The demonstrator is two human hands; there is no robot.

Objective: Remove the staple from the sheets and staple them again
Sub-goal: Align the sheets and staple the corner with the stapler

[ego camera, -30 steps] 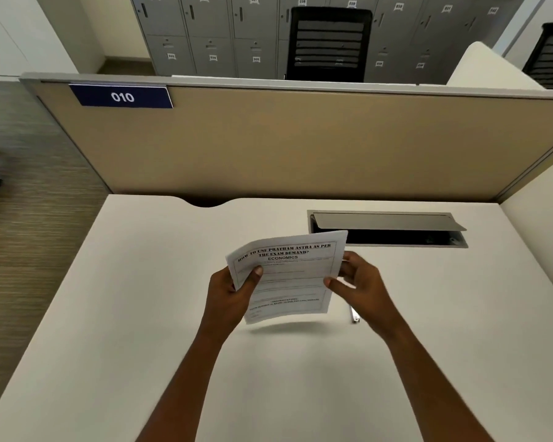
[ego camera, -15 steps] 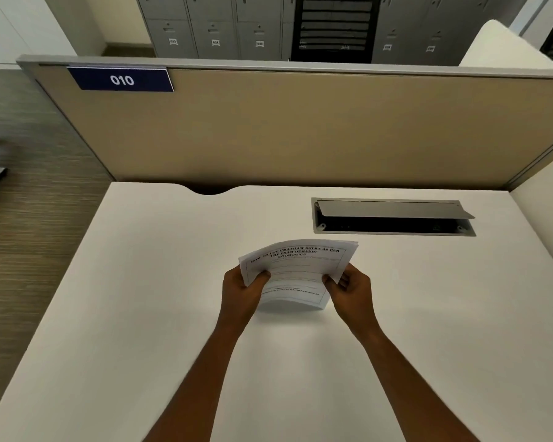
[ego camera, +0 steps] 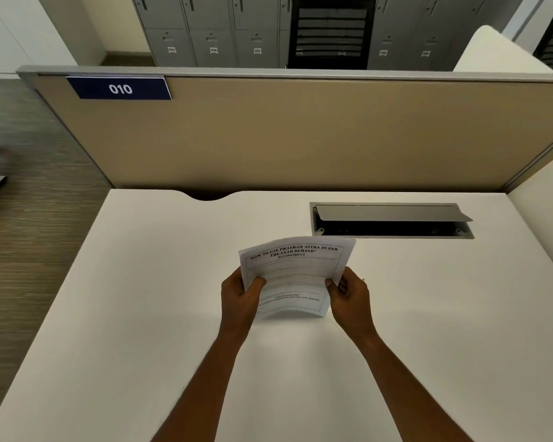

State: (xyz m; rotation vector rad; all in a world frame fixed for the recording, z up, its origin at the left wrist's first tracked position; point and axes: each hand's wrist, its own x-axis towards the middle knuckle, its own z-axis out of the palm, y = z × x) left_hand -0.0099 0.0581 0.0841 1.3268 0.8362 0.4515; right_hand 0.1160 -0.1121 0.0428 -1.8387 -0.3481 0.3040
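Both hands in pinch grip

staple: not discernible | sheets body text: perhaps too blurred to read

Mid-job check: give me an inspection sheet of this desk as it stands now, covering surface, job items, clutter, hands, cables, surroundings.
Surface: white desk, bare around the hands.
Job's things: white printed sheets, held bowed just above the desk; staple and stapler not seen.
Clutter: small object behind right hand, unclear.
Grippers: left hand and right hand each grip a side edge.
Cables: nothing seen; grey cable hatch open.
Surroundings: tan partition, blue 010 plate, grey lockers.
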